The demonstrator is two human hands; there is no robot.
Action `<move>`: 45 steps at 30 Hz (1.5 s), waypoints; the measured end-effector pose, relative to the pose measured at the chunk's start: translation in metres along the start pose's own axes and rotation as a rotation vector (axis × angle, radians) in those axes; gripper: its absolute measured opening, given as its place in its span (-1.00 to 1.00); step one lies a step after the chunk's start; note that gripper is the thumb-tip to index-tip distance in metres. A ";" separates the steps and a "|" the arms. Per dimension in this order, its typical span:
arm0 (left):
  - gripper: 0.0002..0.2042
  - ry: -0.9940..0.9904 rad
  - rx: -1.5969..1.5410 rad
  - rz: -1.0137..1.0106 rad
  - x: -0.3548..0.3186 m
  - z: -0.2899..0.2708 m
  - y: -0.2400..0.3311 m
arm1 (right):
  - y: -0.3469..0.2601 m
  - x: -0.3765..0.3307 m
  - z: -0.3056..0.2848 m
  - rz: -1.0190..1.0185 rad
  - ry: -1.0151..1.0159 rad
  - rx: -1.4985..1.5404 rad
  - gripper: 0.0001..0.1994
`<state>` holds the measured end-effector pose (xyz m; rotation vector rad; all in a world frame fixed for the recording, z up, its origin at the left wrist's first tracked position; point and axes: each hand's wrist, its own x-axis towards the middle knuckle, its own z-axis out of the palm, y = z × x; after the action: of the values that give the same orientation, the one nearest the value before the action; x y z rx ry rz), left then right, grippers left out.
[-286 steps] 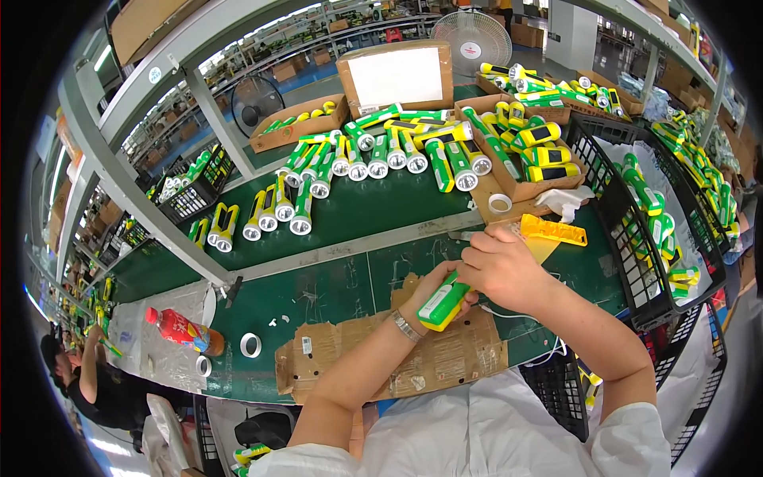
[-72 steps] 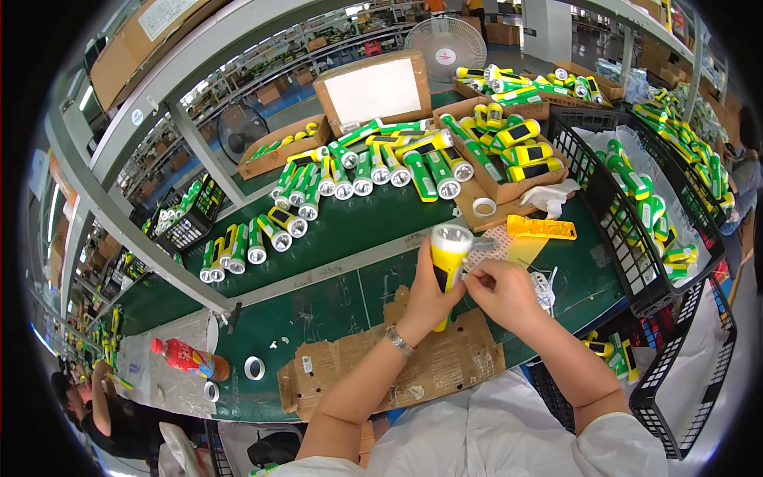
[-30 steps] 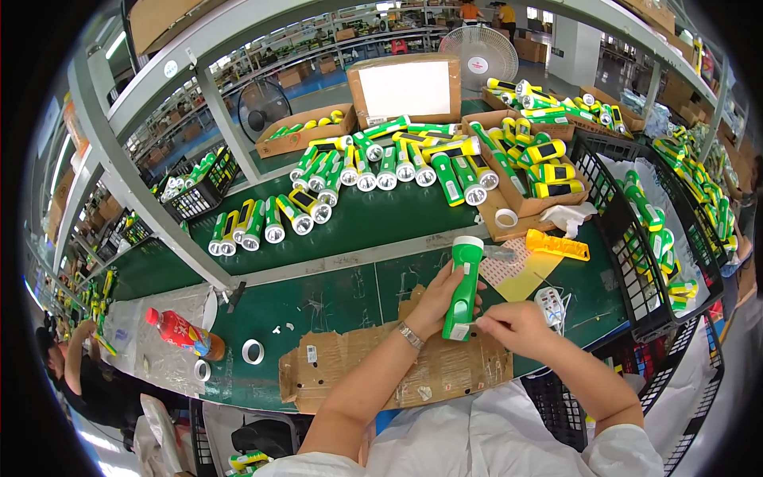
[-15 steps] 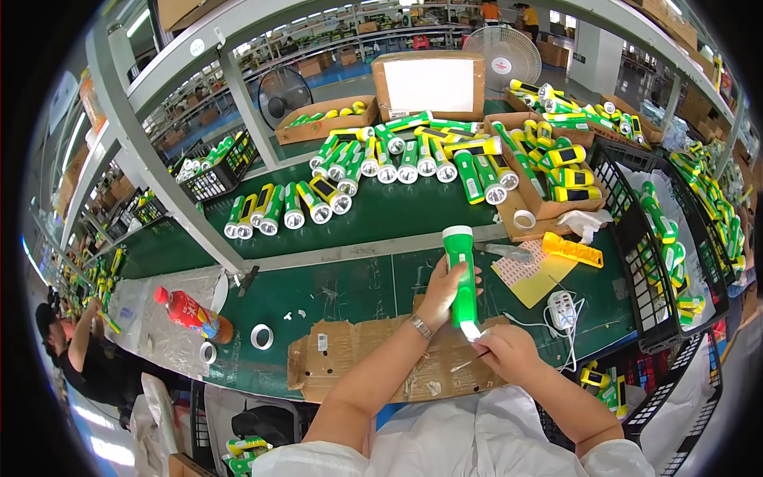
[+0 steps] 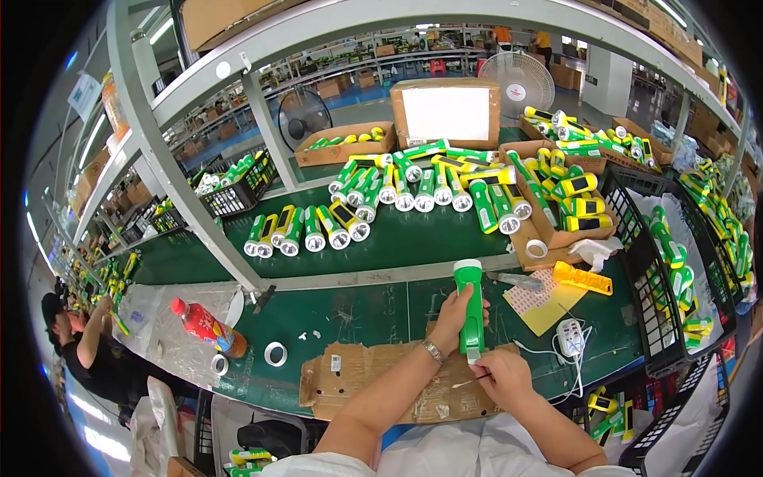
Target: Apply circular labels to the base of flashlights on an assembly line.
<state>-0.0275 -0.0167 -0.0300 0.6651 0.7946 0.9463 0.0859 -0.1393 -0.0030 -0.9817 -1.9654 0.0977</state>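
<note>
Green flashlight (image 5: 472, 327) held above the counter (image 5: 358, 316), right of centre, head far, tail near. Left hand (image 5: 451, 319) wrapped round barrel; right hand (image 5: 504, 377) pinched on thin stick (image 5: 482, 377), fingertips just beside pale tail piece (image 5: 473, 354), contact unclear. I'd brace the barrel, keep tail square, use light fingertip pressure.

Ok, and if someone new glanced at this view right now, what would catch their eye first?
Probably the many green and yellow plastic flashlights spread over the far part of the dark green bench. Next would be the bright green, white-ended flashlight at centre, gripped in the left hand, with the right hand at its lower end. Off to the left, the red-capped plastic bottle with a red label also stands out.
</note>
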 end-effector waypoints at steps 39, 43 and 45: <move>-0.59 0.279 1.029 0.099 0.267 0.023 0.066 | 0.156 -0.047 -0.273 0.886 1.227 1.336 -0.60; -0.74 0.078 0.380 -0.015 0.223 0.015 0.062 | 0.175 -0.041 -0.288 0.840 1.324 1.351 -0.65; -0.72 -0.185 0.226 0.005 0.187 0.016 0.057 | 0.197 -0.048 -0.298 0.772 1.378 1.271 -0.68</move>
<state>0.0264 0.1719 -0.0311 0.9380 0.7405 0.7926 0.4417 -0.1262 0.0544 -0.5153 -0.0199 0.7491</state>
